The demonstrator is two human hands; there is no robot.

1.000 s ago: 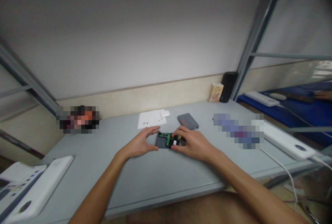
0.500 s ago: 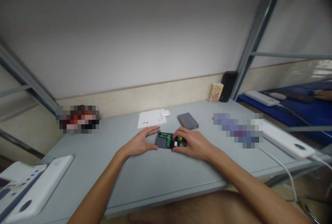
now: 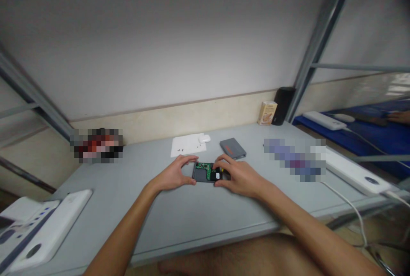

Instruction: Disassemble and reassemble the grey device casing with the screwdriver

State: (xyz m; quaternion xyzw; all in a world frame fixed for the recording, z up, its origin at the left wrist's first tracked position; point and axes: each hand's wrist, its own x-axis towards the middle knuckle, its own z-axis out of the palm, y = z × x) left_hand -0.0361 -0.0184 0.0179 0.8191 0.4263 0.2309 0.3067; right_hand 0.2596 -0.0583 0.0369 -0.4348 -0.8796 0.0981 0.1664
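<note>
An opened grey plastic case [image 3: 201, 176] lies on the desk between my hands, with a green circuit board [image 3: 209, 172] inside. Near the board's lower right sits a black part with a small white label [image 3: 218, 175]. My left hand [image 3: 174, 174] grips the left end of the case, thumb at the near corner and fingers at the far one. At the right end, my right hand [image 3: 237, 176] holds it between thumb and bent fingers, a forefinger over the board. A bit of yellow shows beneath those fingers; what it belongs to is hidden.
Several tiny dark pieces [image 3: 181, 150] lie on white paper [image 3: 188, 144] beside a small white case [image 3: 204, 138]. A grey cover with red marking [image 3: 232, 148] lies behind my right hand. White power strips [image 3: 352, 169] line the right edge; a black speaker [image 3: 283, 106] stands at the back.
The view has shifted very slightly. My fingers keep about the same hold on the case, the right forefinger a touch more raised.
</note>
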